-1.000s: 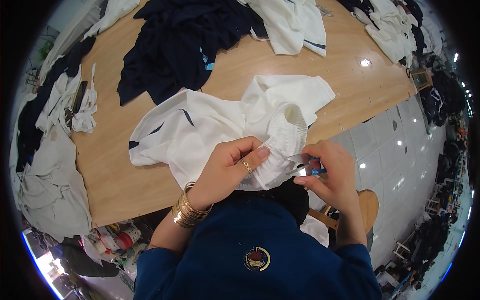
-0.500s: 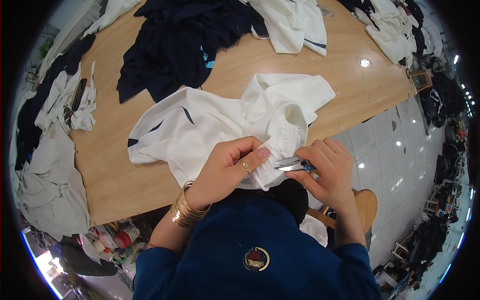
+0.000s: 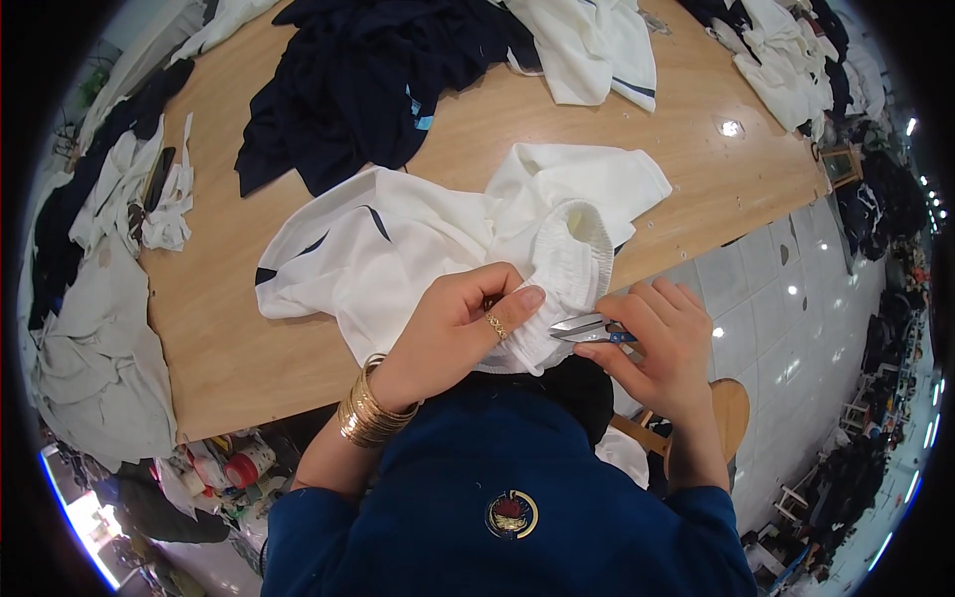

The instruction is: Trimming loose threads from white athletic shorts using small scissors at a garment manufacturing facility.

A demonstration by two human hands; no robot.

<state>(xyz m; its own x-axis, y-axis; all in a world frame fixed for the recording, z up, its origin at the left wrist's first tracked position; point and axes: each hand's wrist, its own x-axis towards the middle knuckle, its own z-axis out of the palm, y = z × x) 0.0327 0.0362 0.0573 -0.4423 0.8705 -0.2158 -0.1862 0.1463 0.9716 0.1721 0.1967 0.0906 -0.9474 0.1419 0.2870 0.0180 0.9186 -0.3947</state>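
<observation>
A white garment (image 3: 418, 234) with navy trim lies spread at the table's near edge, probably shorts or trousers. Its gathered elastic waistband (image 3: 572, 254) stands up in a loop toward me. My left hand (image 3: 450, 328) pinches the near part of this band between thumb and fingers. In my right hand (image 3: 659, 343) is a pair of thread snips (image 3: 585, 327), the blades slightly apart and pointing left. Their tips are at the band's right side, just beside my left thumb. Whether the blades touch fabric or a thread, I cannot tell.
The wooden table (image 3: 229, 358) ends close to my body. Dark navy fabric (image 3: 348, 90) and another white garment (image 3: 587, 50) lie farther back. White cloths (image 3: 99, 348) hang over the left edge. A wooden stool (image 3: 731, 418) stands at my right on the tiled floor (image 3: 756, 289).
The near edge of the waistband has shifted slightly under my left hand, and a small white fold there hangs less. My right hand with the snips has moved slightly right.
</observation>
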